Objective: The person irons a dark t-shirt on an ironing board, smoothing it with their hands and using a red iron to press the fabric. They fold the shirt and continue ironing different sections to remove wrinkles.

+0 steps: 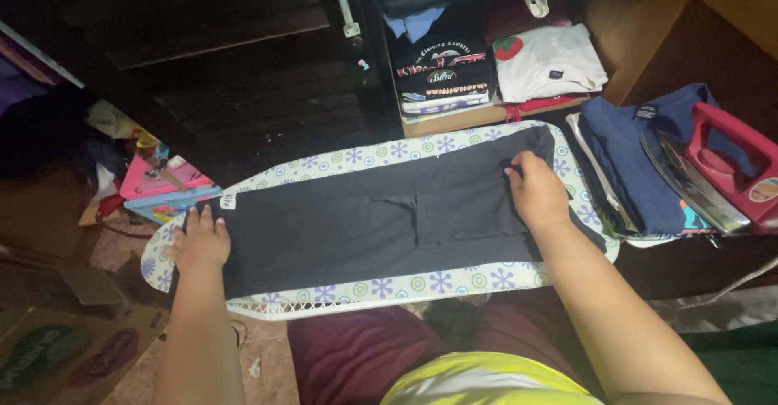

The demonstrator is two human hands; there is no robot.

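Lying lengthwise along the ironing board (454, 279), dark garment (365, 223), flattened by both hands.

Dark navy, perhaps black garment (365, 227), white ironing board cover (381, 287) with purple flowers and green rings, red iron (729, 170)

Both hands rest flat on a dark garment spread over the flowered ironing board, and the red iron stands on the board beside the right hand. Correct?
Not quite. In the head view the red iron sits off the ironing board, on folded blue clothes to its right. The left hand and right hand do rest on the dark garment.
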